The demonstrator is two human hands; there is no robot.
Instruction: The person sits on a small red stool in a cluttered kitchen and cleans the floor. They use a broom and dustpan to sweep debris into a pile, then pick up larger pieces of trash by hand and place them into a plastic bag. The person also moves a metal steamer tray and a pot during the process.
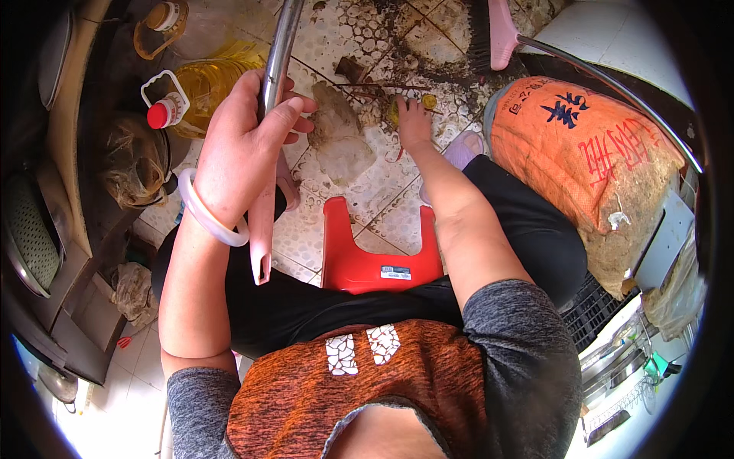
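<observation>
My left hand (243,137), with a pale bangle at its wrist, grips a metal pole (281,51) that has a pink plastic handle end (262,241). My right hand (414,123) reaches down to the dirty tiled floor, its fingers among dark debris beside a small yellow-green piece (393,113). Whether the fingers hold anything cannot be told. Another small yellow round piece (428,101) lies just right of the fingertips. Between the hands, a crumpled, soiled clear plastic bag (341,137) lies on the tiles. Thin dark sticks (384,86) lie above the right hand.
A red plastic stool (378,267) stands between my legs. An orange woven sack (579,137) is at the right, with a pink broom head (503,34) beyond it. Oil jugs (198,86) stand at the upper left, near a bag-covered container (135,163). A cabinet edge runs along the left.
</observation>
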